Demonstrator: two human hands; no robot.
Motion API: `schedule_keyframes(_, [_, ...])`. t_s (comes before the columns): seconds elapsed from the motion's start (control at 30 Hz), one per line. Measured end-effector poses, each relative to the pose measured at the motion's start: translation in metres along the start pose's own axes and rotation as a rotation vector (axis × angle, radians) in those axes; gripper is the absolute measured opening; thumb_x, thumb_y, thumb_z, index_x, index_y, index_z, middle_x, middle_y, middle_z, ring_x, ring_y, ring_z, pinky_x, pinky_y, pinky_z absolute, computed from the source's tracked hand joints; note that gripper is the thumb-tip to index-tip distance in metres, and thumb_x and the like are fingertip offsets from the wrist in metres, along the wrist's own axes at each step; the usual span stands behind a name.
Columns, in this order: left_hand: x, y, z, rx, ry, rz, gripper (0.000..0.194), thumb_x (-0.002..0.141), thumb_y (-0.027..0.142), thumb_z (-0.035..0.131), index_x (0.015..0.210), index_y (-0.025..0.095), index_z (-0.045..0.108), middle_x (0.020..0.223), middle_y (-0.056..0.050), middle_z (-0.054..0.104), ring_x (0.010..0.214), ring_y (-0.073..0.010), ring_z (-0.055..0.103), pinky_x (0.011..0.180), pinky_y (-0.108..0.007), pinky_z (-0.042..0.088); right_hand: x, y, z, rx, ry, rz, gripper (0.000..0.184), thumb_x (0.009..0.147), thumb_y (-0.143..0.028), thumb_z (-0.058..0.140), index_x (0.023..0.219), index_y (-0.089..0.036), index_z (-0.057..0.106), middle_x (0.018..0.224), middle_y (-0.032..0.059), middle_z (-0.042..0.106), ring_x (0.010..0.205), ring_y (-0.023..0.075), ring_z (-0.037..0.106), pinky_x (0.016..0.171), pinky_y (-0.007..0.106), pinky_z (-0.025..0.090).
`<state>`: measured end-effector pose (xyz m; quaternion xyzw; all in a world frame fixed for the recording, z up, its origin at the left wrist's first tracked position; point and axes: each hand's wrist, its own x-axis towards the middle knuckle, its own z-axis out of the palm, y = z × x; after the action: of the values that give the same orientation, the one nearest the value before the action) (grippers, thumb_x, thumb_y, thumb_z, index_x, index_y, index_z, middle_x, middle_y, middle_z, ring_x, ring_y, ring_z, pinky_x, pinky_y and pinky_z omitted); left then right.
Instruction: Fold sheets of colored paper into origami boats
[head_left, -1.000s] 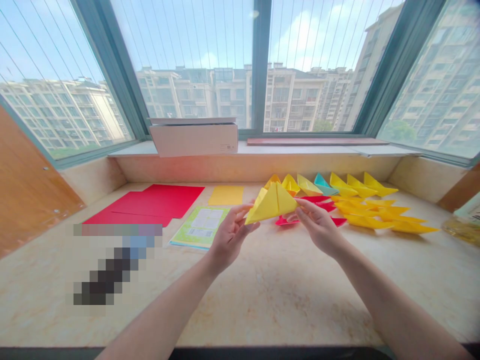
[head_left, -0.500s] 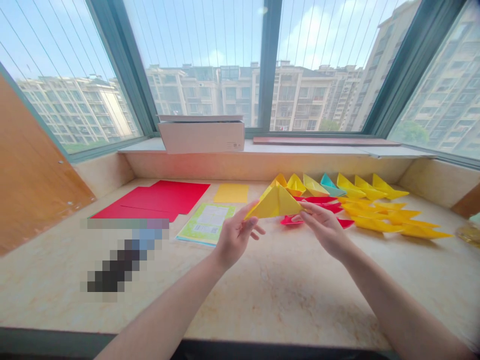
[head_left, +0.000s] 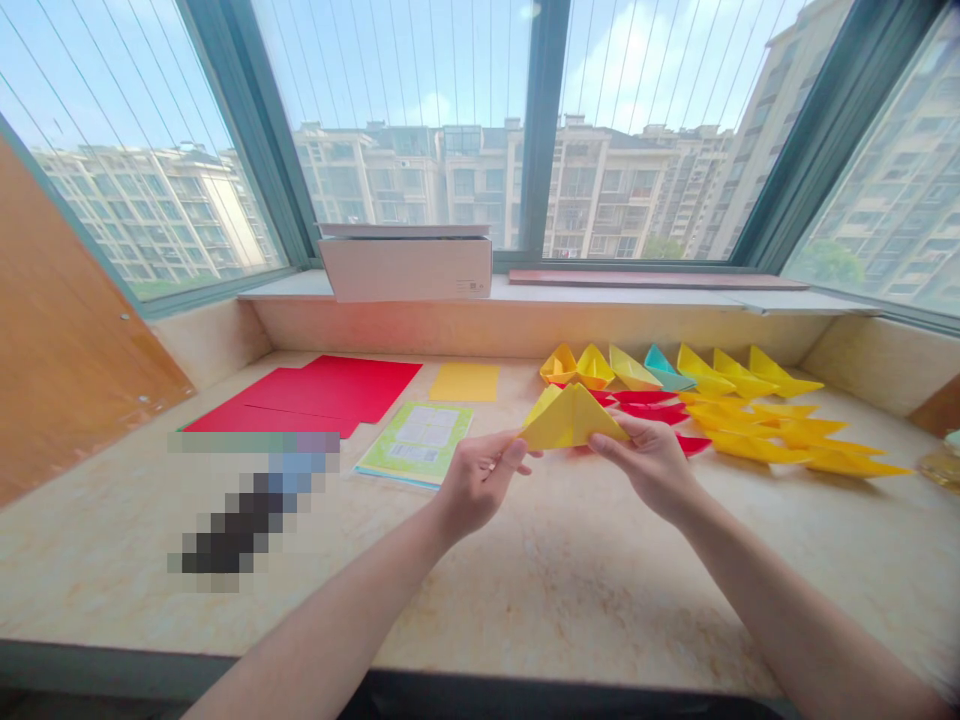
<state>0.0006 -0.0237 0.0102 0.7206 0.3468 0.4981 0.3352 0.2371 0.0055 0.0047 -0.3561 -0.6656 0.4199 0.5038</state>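
Head view: the folded paper (head_left: pixel 553 426) was at the centre, raised over the counter (head_left: pixel 570 590), its peak towards twelve. The left hand (head_left: pixel 472 485) held its nine o'clock corner, thumb and fingers narrowed to a pinch; the right hand (head_left: pixel 660 468) gripped near its three o'clock corner, thumb in front. Gripping only the ends probably steadied it while leaving the middle crease uncovered. Red boats (head_left: pixel 649 411) lay close behind it, towards one to two o'clock, and yellow boats (head_left: pixel 757 447) stood in rows towards three, leaving less room on that side. The booklet (head_left: pixel 431 430) lay at nine, with the red sheets (head_left: pixel 352 385) beyond it and the yellow sheet (head_left: pixel 463 382) towards ten, seemingly apart from the boats for easy reach. Bare counter stretched from the hands to its front edge at six, giving the forearms room.
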Motion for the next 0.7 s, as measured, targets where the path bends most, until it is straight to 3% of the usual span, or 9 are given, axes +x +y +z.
schedule_keyframes(0.1, [-0.001, 0.003, 0.001, 0.005, 0.031, 0.042, 0.037, 0.099, 0.036, 0.047, 0.093, 0.011, 0.074, 0.093, -0.011, 0.076, 0.072, -0.0171, 0.072, 0.068, -0.03, 0.061, -0.002, 0.001, 0.001, -0.02, 0.018, -0.012, 0.026, 0.082, -0.04, 0.074, 0.098, -0.021, 0.077, 0.095, 0.0078, 0.076, 0.09, 0.0263, 0.068, 0.078, 0.037, 0.052])
schedule_keyframes(0.2, [-0.001, 0.003, 0.003, -0.032, 0.046, 0.086, 0.034, 0.099, 0.032, 0.047, 0.106, 0.012, 0.073, 0.095, -0.011, 0.077, 0.073, -0.0163, 0.072, 0.07, -0.03, 0.062, -0.002, 0.001, 0.002, -0.016, 0.029, -0.03, 0.023, 0.081, -0.039, 0.074, 0.096, -0.022, 0.078, 0.095, 0.0075, 0.077, 0.09, 0.0263, 0.068, 0.078, 0.037, 0.053])
schedule_keyframes(0.33, [-0.001, -0.006, 0.007, -0.097, 0.05, 0.147, 0.04, 0.1, 0.032, 0.046, 0.134, 0.014, 0.057, 0.096, -0.011, 0.078, 0.08, -0.0184, 0.075, 0.067, -0.029, 0.062, -0.001, 0.0, 0.001, -0.031, 0.05, -0.049, 0.018, 0.079, -0.037, 0.076, 0.089, -0.022, 0.079, 0.088, 0.0059, 0.077, 0.085, 0.0246, 0.068, 0.074, 0.035, 0.054])
schedule_keyframes(0.43, [-0.002, -0.013, 0.009, -0.101, 0.042, 0.169, 0.048, 0.101, 0.034, 0.043, 0.145, 0.015, 0.044, 0.098, -0.012, 0.078, 0.079, -0.0184, 0.075, 0.064, -0.028, 0.062, -0.001, -0.002, 0.0, -0.048, 0.04, -0.059, 0.019, 0.079, -0.037, 0.076, 0.089, -0.022, 0.079, 0.085, 0.0054, 0.077, 0.082, 0.0237, 0.068, 0.071, 0.033, 0.054])
schedule_keyframes(0.6, [-0.003, -0.011, 0.007, -0.03, 0.023, 0.116, 0.052, 0.101, 0.039, 0.044, 0.145, 0.012, 0.045, 0.09, -0.01, 0.079, 0.069, -0.0168, 0.074, 0.066, -0.03, 0.062, -0.002, -0.006, -0.002, -0.05, 0.015, -0.053, 0.021, 0.079, -0.039, 0.076, 0.091, -0.022, 0.079, 0.087, 0.0058, 0.077, 0.082, 0.024, 0.068, 0.072, 0.034, 0.053])
schedule_keyframes(0.7, [-0.002, -0.006, 0.006, -0.067, 0.013, 0.094, 0.051, 0.1, 0.041, 0.045, 0.141, 0.012, 0.05, 0.094, -0.012, 0.079, 0.077, -0.0196, 0.075, 0.067, -0.031, 0.063, -0.001, -0.005, -0.002, -0.03, -0.004, -0.042, 0.021, 0.08, -0.04, 0.075, 0.09, -0.022, 0.079, 0.085, 0.0061, 0.076, 0.084, 0.0254, 0.068, 0.074, 0.036, 0.054])
